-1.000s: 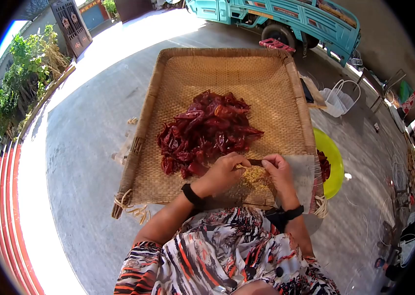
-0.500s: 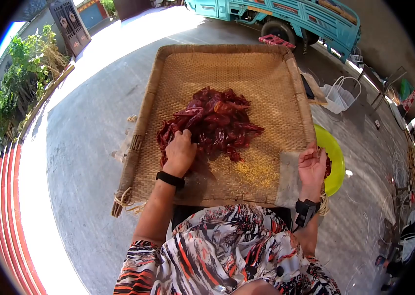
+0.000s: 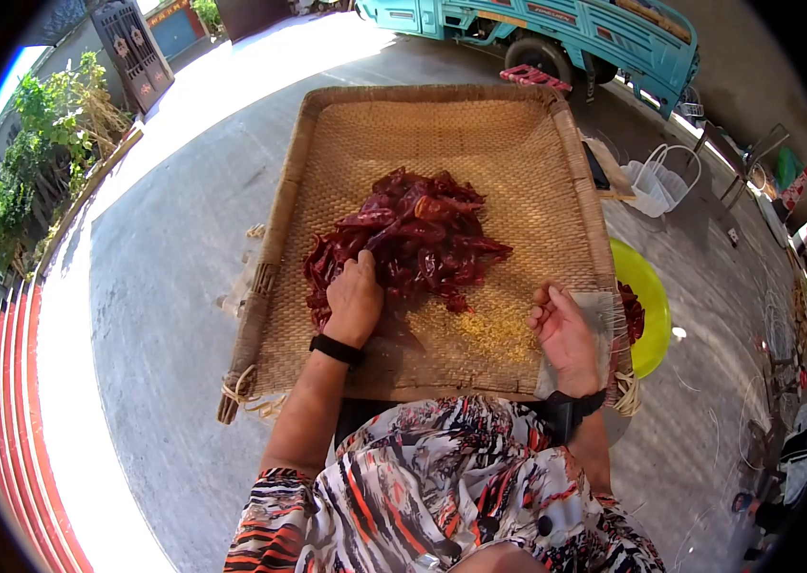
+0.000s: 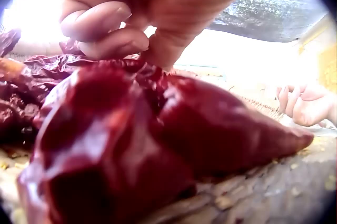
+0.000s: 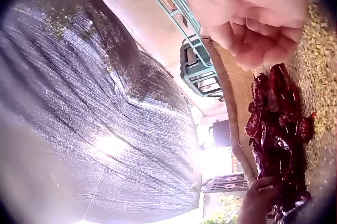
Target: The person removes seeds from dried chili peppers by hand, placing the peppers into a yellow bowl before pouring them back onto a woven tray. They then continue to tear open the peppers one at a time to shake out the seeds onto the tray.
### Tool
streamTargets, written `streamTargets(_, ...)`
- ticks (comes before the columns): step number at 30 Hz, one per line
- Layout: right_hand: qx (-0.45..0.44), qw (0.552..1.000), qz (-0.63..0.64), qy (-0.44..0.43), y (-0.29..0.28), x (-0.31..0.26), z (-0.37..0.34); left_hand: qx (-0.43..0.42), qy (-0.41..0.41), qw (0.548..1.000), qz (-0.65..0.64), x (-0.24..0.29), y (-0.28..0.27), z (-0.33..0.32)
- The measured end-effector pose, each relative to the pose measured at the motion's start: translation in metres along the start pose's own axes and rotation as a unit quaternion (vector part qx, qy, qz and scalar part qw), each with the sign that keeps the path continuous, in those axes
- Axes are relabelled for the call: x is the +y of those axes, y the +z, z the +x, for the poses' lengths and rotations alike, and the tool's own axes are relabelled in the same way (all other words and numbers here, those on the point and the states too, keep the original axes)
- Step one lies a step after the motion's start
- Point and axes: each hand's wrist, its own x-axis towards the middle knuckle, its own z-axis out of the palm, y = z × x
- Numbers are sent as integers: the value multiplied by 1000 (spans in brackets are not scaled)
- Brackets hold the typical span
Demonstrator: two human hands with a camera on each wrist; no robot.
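Dried red peppers [image 3: 423, 234] lie heaped in the middle of a woven tray [image 3: 442, 93]. At the heap's near left side, the left hand [image 3: 356, 301] reaches down with curled fingers. Close up in the left wrist view, this hand [image 4: 137, 13] pinches the top of a glossy red pepper [image 4: 210, 124]; its thumb tip is partly hidden. Over the tray's near right part is the right hand [image 3: 566, 339], palm up, fingers loosely curled and holding nothing. Yellow seeds [image 3: 494, 329] are scattered between the hands.
A yellow-green basin [image 3: 654, 315] with red peppers stands right of the tray, partly under its edge. Beyond are a white basket [image 3: 657, 191] and a turquoise cart [image 3: 594, 38]. A grey cloth [image 3: 604, 310] lies at the tray's right edge.
From the centre, the left hand has moved left to the heap and taken hold of a pepper. The right hand went out to the tray's right edge, then came back inward, its dark piece gone.
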Motion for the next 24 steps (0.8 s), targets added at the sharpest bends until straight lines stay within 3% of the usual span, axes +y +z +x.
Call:
streamTargets(5, -12, 994, -98, 46, 8, 12, 1, -12, 9, 999, -48, 38, -20, 0)
streamTargets(8, -51, 984, -159, 63, 21, 20, -3, -28, 82, 987, -132, 63, -29, -7)
streamTargets(12, -105, 962, -246, 57, 41, 26, -9, -131, 151, 929, -312, 89, -24, -18)
streamTargets(15, -157, 947, -274, 63, 43, 28, -9, -168, 176, 894, -376, 94, -10, -26)
streamTargets(19, -140, 953, -256, 81, 30, 33, -5, -177, 119, 917, -338, 97, -14, -29)
streamTargets(24, -117, 972, -195, 50, 37, 29, -9, -202, 127, 915, -326, 90, -2, -29)
